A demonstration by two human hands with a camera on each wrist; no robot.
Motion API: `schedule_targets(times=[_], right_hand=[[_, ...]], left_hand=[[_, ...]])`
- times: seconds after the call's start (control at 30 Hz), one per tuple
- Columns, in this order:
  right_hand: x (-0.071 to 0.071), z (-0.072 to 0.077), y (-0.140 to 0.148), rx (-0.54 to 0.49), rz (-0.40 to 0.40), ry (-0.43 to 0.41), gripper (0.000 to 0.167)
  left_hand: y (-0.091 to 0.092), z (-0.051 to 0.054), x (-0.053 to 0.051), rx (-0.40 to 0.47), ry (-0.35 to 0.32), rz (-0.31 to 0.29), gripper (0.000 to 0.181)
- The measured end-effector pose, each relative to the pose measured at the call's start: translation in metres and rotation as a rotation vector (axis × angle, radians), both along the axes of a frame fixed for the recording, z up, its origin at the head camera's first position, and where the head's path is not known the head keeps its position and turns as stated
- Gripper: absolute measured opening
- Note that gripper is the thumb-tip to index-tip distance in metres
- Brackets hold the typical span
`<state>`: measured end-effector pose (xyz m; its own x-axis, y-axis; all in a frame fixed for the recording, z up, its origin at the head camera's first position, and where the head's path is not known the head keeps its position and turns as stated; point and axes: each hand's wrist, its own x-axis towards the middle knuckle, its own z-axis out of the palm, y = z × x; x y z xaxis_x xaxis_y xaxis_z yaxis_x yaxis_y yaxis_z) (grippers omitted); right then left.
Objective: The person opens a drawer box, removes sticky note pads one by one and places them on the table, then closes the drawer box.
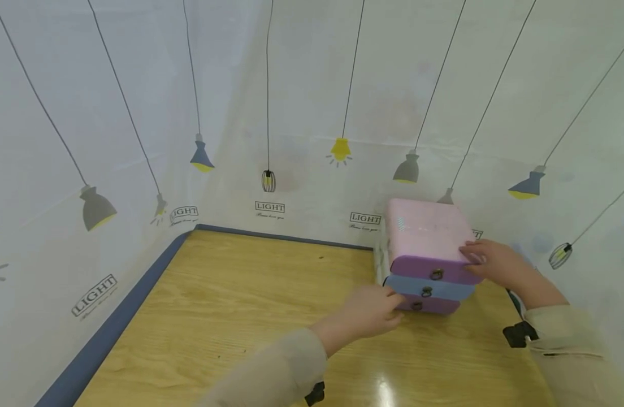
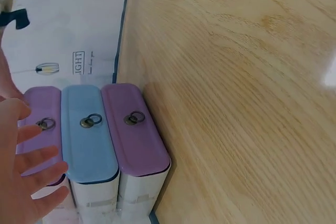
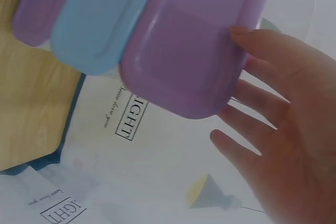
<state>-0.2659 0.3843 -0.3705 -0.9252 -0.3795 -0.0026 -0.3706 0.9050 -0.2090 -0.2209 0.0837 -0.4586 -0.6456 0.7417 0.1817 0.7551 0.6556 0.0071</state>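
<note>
A three-tier drawer box with a pale pink top (image 1: 429,229) stands at the table's back right. Its fronts are purple, blue (image 2: 89,145) and purple (image 2: 137,142), each with a metal ring pull. My right hand (image 1: 500,265) touches the top drawer's right edge, thumb on the purple front (image 3: 178,51) and fingers along the side in the right wrist view. My left hand (image 1: 365,314), blurred in the head view, is by the lower left of the fronts; in the left wrist view its fingers are spread before them, and contact cannot be told.
The wooden table (image 1: 230,299) has a blue strip (image 1: 286,237) along its back edge. Behind it hangs a pale wall sheet (image 1: 302,102) printed with lamps and the word LIGHT. Clear wrapping shows at the box's left side.
</note>
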Motion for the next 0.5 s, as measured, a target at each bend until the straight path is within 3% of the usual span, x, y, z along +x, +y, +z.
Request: schedule_targets(times=[0.23,0.5], right_hand=[[0.001,0.013,-0.007,-0.007,-0.033,-0.068,0.050],[-0.010,0.005,0.002,-0.121,-0.039,-0.056,0.048]], left_hand=[[0.022,-0.005,-0.005,0.002,-0.048,0.033,0.036],[0.036,-0.002,-0.015,0.103,-0.184,0.084,0.041]])
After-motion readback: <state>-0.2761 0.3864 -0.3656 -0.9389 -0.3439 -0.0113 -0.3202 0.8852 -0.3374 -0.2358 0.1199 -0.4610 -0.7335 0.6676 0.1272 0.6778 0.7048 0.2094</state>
